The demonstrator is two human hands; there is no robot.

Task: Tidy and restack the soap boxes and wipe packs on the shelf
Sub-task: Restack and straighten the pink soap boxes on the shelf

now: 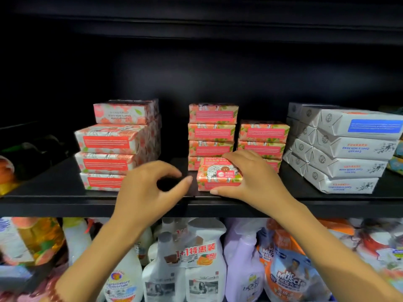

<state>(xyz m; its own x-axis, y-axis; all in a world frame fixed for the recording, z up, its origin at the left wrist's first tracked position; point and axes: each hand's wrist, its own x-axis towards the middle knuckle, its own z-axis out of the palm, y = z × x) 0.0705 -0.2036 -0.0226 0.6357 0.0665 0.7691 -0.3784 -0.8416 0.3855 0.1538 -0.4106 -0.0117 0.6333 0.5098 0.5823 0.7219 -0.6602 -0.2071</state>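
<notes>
I face a black shelf (65, 200) with a dark back panel (196, 73) behind it. Below the shelf stand spray bottles (205, 269) and pouches (290, 277), dimly lit; above it is another black board (196, 29).

My right hand (246, 177) grips one loose box (219, 178). It is pink floral, labelled Rose, and lies flat at the front edge of the shelf (65, 192), just in front of the middle stack (211, 131). That stack is four pink boxes high. The pink stack (262, 138) beside it is lower. The left stack (113, 144) is four high, with its top box set back. The white stack (349, 149) is four high and skewed.
</notes>
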